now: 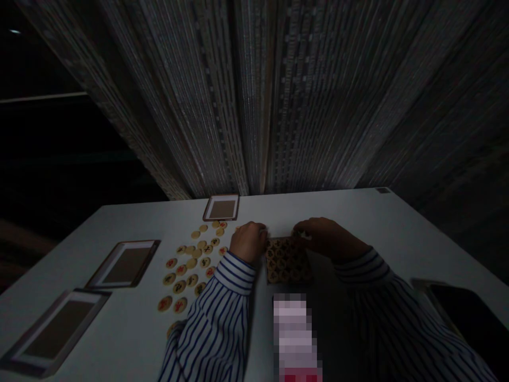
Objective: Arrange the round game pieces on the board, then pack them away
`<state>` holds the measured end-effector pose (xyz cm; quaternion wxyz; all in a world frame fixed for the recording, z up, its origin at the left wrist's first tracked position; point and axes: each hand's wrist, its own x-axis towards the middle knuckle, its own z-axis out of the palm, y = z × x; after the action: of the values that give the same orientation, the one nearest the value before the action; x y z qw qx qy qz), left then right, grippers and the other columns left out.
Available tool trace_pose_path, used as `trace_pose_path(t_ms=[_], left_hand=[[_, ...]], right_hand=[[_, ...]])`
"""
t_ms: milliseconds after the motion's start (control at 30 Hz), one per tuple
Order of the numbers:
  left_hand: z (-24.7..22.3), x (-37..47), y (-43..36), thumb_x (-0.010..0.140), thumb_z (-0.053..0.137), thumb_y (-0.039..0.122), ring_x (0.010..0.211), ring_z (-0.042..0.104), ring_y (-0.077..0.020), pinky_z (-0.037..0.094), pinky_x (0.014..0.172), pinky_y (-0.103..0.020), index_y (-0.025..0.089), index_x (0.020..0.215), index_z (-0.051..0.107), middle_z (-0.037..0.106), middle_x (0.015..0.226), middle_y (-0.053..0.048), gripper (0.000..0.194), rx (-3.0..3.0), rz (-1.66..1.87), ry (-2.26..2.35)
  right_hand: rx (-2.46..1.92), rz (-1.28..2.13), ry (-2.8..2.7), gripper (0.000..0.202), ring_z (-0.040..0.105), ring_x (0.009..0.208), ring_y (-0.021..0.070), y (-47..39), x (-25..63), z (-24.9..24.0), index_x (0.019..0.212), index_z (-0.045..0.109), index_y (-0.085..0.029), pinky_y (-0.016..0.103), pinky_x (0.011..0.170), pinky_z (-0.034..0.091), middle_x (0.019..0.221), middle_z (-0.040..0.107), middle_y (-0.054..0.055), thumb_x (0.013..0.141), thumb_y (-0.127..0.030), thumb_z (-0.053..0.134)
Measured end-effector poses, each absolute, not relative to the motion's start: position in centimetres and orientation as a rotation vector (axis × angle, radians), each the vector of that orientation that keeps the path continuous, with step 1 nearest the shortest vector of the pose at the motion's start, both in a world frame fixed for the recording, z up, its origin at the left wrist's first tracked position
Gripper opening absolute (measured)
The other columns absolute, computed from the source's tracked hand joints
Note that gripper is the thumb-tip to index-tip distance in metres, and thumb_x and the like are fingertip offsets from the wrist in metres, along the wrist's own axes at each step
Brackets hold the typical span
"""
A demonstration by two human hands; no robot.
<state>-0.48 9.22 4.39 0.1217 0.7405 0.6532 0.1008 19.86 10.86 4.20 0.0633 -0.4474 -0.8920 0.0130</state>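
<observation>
Rows of round Chinese chess pieces [281, 263] fill a small square box [289, 284] on the white table. My left hand [248, 242] is at the box's far left corner, its fingers curled and the tips smeared. At the far right corner, my right hand [328, 237] has its fingers bent together. A small pale patch shows between them, but what they hold is too dark to make out. Left of the box lie many loose Chinese chess pieces [191, 262], some with red characters, some with black, and some with plain faces up.
Framed trays with brown centres stand at the table's back [221, 208], on the left [125, 263] and at the near left [55, 331]. A dark flat object [473, 318] lies at the right. A striped curtain [262, 95] hangs behind the white table [135, 220].
</observation>
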Motion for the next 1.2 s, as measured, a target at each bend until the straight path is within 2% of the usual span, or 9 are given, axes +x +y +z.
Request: trace_pose_path(t_ms=[267,800,1200], left_hand=[[4.1,-0.6,9.4,0.083,0.043,0.028,0.100,0.060,-0.0237,0.046,0.080,-0.032,0.022,0.105,0.065,0.067,0.106,-0.010,0.031,2.194,0.092,1.904],[3.6,-0.8,9.5,0.084,0.042,0.031,0.099,0.060,-0.0238,0.046,0.080,-0.032,0.023,0.105,0.065,0.068,0.102,-0.010,0.033,2.213,0.087,1.881],[3.4,-1.0,9.5,0.083,0.043,0.029,0.101,0.059,-0.0240,0.046,0.082,-0.033,0.023,0.109,0.063,0.068,0.104,-0.010,0.034,2.214,0.092,1.861]], right_hand=[[-1.395,0.044,-2.784,0.020,0.059,0.076,0.0177,11.4,20.2,3.2,0.091,0.065,-0.020,0.027,0.063,0.038,0.084,0.066,0.006,0.080,-0.031,0.055],[-1.448,0.134,-2.818,0.021,0.060,0.085,0.0192,11.5,20.1,2.8,0.093,0.067,-0.019,0.028,0.069,0.042,0.092,0.067,0.008,0.078,-0.022,0.053],[-1.460,0.173,-2.809,0.023,0.060,0.090,0.0197,11.5,20.2,3.0,0.097,0.066,-0.018,0.029,0.075,0.043,0.096,0.066,0.009,0.080,-0.024,0.053]])
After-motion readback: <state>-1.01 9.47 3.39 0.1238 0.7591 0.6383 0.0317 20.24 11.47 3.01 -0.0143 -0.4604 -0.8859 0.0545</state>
